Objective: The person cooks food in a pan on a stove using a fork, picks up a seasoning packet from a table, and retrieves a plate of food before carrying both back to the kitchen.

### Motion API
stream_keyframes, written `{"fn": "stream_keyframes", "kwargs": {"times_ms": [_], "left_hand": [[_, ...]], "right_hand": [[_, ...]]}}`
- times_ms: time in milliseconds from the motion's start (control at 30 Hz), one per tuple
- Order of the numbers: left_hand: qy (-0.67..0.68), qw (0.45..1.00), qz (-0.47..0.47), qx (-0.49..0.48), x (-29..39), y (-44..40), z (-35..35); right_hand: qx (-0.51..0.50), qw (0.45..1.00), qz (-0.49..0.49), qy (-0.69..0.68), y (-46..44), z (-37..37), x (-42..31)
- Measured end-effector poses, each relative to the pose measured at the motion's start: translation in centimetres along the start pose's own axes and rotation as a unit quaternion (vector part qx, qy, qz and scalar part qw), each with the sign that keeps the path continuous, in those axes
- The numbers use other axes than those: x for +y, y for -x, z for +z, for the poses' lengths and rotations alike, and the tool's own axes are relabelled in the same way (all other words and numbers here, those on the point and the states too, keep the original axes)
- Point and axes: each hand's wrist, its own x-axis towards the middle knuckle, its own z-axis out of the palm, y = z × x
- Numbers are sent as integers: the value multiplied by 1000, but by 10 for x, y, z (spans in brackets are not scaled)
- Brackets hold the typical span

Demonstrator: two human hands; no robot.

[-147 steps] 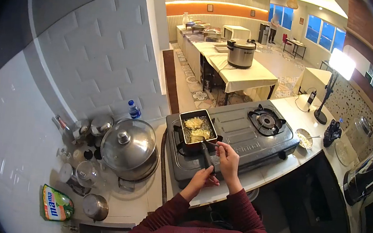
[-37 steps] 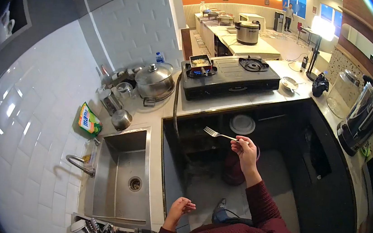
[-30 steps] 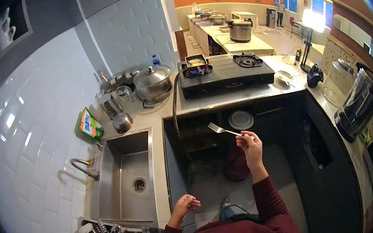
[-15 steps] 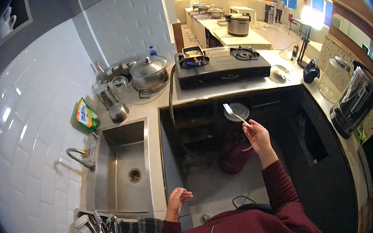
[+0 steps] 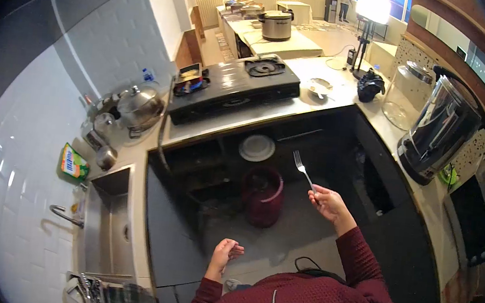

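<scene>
My right hand holds a metal fork by its handle, tines pointing up and away, over the open space below the counter. Low in front of my body is my left hand, its fingers loosely bent and nothing in them. A small square pan with yellow food sits on the left burner of the black two-burner stove, beyond both hands. On the counter right of the stove lies a bowl with a utensil in it.
Left: steel sink, faucet, lidded pot, green pouch. Right: glass jar, large electric kettle, black bag. Below: dark red cylinder, pale round lid. Far back: a person, rice cooker.
Earlier, both hands were at the pan on the stove; now they are away from it. Since half a second ago, the view has turned right and the fork has tilted more upright.
</scene>
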Motion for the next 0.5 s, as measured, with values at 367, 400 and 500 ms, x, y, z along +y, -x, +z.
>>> {"fn": "stream_keyframes", "kwargs": {"times_ms": [367, 400, 500], "left_hand": [[-96, 987, -103, -82, 8, -100, 191], [-102, 985, -113, -88, 11, -115, 198], [-118, 981, -108, -112, 20, -168, 212]], "right_hand": [[163, 947, -21, 278, 35, -207, -110], [182, 923, -58, 335, 25, -221, -115], [270, 759, -205, 556, -5, -235, -139]]}}
